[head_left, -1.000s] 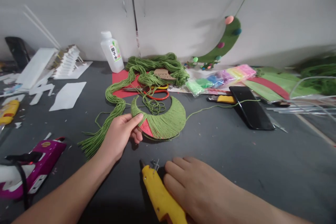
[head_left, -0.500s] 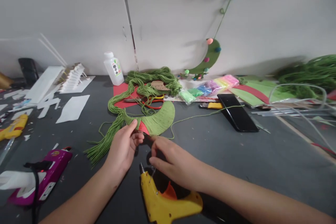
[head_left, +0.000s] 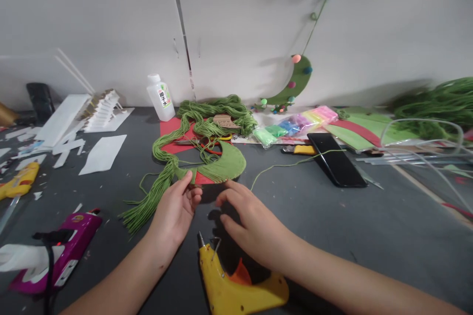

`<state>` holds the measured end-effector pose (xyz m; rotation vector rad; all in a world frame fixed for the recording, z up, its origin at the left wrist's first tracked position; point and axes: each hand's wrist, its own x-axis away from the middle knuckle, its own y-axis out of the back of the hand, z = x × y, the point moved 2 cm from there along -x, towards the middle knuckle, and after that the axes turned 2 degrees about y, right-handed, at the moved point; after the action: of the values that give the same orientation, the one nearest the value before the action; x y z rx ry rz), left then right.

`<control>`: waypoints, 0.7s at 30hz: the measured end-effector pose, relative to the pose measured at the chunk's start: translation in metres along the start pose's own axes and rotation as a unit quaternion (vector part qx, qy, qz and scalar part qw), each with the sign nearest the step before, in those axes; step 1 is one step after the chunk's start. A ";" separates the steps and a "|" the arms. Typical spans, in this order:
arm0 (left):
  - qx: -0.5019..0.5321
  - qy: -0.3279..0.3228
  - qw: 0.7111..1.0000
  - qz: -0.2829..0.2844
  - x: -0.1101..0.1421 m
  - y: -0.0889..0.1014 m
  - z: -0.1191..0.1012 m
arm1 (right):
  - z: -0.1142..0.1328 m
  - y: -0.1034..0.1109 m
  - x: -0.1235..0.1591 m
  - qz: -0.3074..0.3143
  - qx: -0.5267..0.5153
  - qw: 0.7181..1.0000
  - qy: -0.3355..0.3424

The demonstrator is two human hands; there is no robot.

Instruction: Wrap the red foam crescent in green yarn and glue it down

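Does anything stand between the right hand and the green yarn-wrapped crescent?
Nothing visible does: the right hand is at the lower edge of the green yarn-wrapped crescent. The yellow plastic glue gun lies nearer the camera, outside that path.

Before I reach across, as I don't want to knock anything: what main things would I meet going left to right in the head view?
Far-left yellow glue gun, white sheet, white-capped bottle, green-wrapped crescent, black phone, green yarn pile.

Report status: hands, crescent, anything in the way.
Left hand pinching green-wrapped crescent; red patch exposed. Right hand at crescent's lower edge, grip unclear. Yellow glue gun near right hand, possibly obstructing.
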<state>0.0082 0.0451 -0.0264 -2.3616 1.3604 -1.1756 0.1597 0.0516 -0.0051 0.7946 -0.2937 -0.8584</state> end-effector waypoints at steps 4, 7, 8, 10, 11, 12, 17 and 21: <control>0.007 0.005 1.000 -0.010 0.001 -0.002 0.004 | -0.001 0.001 -0.005 0.035 -0.052 0.997 -0.051; 0.020 0.011 0.999 -0.024 0.000 -0.002 0.004 | 0.000 0.001 -0.005 0.004 -0.086 0.996 -0.006; 0.025 0.012 0.999 -0.028 0.000 -0.002 0.004 | 0.000 0.001 -0.003 -0.013 -0.084 0.996 0.013; 0.032 0.017 0.999 -0.030 0.000 -0.001 0.003 | 0.001 0.002 0.000 -0.041 -0.062 0.996 0.048; 0.034 0.019 0.999 -0.029 -0.001 -0.001 0.003 | 0.001 0.002 0.001 -0.053 -0.050 0.995 0.061; 0.035 0.022 0.999 -0.027 -0.001 -0.001 0.003 | 0.001 0.003 0.002 -0.060 -0.043 0.995 0.071; 0.029 0.035 0.999 -0.010 0.001 -0.001 0.009 | 0.000 0.000 0.001 -0.044 -0.069 0.994 0.073; 0.008 0.027 1.000 0.009 0.006 -0.003 0.013 | -0.005 -0.008 -0.005 -0.021 -0.118 0.993 -0.005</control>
<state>0.0207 0.0397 -0.0303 -2.3175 1.3817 -1.2475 0.1552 0.0546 -0.0138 0.5781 -0.1805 -0.9182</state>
